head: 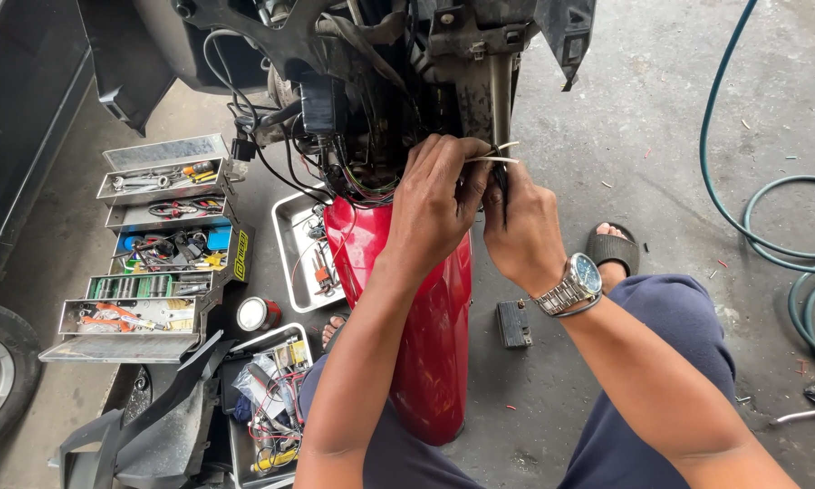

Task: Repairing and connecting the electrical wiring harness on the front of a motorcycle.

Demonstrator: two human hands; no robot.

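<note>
- At the bared front of the motorbike, just above the red fender (430, 308), the left hand (436, 204) is curled nearly shut, fingertips pinching a pale cable tie (496, 158) where it crosses the fork tube (501, 95).
- Touching it on the other side, the right hand (519, 231) is closed round a slim dark tool (501, 195) (a cutter or small pliers, I cannot tell which) whose tip sits by the tie; a metal wristwatch (574, 283) sits on that wrist.
- I judge the tie to be light, thin and springy: stiff enough to hold its shape, smooth enough to slip from the fingers. Best gripped close to the tube, at the loose tail rather than the tip.
- Crowding the hands from the left is a wiring bundle (357, 177) of black and coloured leads, soft and easily snagged or nicked; a black box (319, 104) hangs above it.
- Beside the fender on the concrete floor (643, 109), a metal tray (291, 237) holds small parts and tools.
- Farther left, an opened tiered toolbox (158, 244) spreads its shelves; a round tin (258, 314) stands at its near right corner, and another tray of wires (271, 398) lies nearer the person.
- Right of the fender lies a small black block (513, 324), then a sandalled foot (613, 246).
- Near the floor's right edge, green hose (770, 254) loops well apart from the work.
</note>
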